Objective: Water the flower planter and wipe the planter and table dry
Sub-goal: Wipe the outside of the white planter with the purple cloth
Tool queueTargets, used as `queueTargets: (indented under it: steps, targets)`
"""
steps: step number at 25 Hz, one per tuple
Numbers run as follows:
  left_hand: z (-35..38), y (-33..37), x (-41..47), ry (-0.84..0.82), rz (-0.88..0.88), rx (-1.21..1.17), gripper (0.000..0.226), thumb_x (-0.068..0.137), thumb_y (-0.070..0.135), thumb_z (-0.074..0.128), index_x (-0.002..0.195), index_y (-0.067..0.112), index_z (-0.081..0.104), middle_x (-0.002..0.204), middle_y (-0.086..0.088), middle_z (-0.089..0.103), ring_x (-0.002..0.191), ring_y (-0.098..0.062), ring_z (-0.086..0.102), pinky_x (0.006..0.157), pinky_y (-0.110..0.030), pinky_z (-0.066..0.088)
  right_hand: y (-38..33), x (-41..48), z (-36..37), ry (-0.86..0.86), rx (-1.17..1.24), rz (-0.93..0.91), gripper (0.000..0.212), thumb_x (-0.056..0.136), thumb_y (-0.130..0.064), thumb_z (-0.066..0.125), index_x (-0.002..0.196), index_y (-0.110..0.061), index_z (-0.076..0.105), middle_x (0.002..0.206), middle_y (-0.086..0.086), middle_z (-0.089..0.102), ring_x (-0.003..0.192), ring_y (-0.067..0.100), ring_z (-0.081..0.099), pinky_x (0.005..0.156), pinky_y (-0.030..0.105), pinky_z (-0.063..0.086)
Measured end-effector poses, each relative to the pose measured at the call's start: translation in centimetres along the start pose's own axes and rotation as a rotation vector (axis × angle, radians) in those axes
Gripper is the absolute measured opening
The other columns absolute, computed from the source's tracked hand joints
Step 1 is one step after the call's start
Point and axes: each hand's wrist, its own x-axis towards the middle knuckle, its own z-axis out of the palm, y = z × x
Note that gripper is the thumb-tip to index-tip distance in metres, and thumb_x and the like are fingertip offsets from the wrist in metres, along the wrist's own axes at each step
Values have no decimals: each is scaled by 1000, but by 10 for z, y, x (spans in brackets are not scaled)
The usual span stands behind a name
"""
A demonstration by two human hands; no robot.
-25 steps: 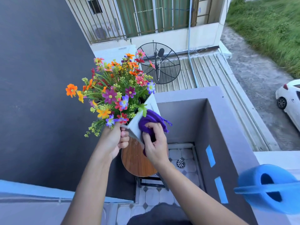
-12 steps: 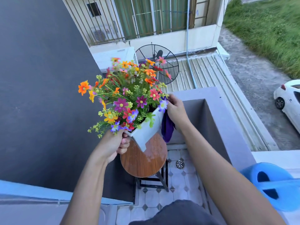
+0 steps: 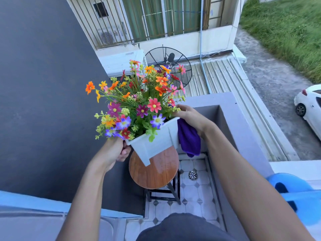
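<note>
A white planter [image 3: 156, 143] full of colourful flowers [image 3: 139, 101] is lifted off the table and tilted. My left hand [image 3: 116, 152] grips its near left corner. My right hand [image 3: 189, 115] rests at the planter's far right rim and holds a purple cloth [image 3: 189, 138], which hangs down against the planter's right side. Below stands the round wooden table [image 3: 154, 173]; its top glistens with water on the right part.
A blue watering can [image 3: 298, 197] sits on the ledge at lower right. A grey balcony wall [image 3: 239, 129] runs along the right, a dark wall [image 3: 43, 101] on the left. The tiled floor has a drain [image 3: 192, 174] beside the table.
My right hand moved with the cloth from the planter's near face up to its far right rim. The planter turned a little and sits more level.
</note>
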Motion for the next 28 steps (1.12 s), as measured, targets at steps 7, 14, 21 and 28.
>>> queueTargets:
  steps: [7, 14, 21, 28]
  targets:
    - [-2, 2, 13, 152, 38, 41, 38, 97, 12, 27, 60, 13, 38, 42, 1, 35, 44, -17, 36, 47, -24, 26, 16, -1, 24, 220, 10, 39, 30, 56, -13, 70, 86, -9, 67, 73, 14, 58, 68, 23, 56, 65, 38, 42]
    - [22, -13, 12, 358, 75, -183, 22, 92, 27, 45, 77, 13, 54, 68, -9, 59, 67, -22, 54, 55, -30, 40, 38, -4, 38, 650, 51, 16, 20, 54, -19, 72, 65, -4, 69, 57, -1, 55, 58, 14, 46, 55, 29, 38]
    - [83, -3, 4, 257, -183, -162, 42, 87, 48, 52, 66, 13, 54, 65, -10, 67, 51, -19, 54, 47, -26, 34, 32, -18, 60, 786, 85, -94, 20, 57, -26, 70, 65, -9, 65, 55, -6, 54, 54, 13, 44, 56, 29, 40]
    - [88, 18, 2, 93, -175, -298, 39, 95, 39, 38, 93, 6, 57, 73, -12, 55, 38, -9, 47, 31, -11, 29, 37, -27, 80, 784, 65, -144, 20, 66, -26, 77, 66, -11, 64, 50, -12, 52, 48, 6, 40, 55, 28, 40]
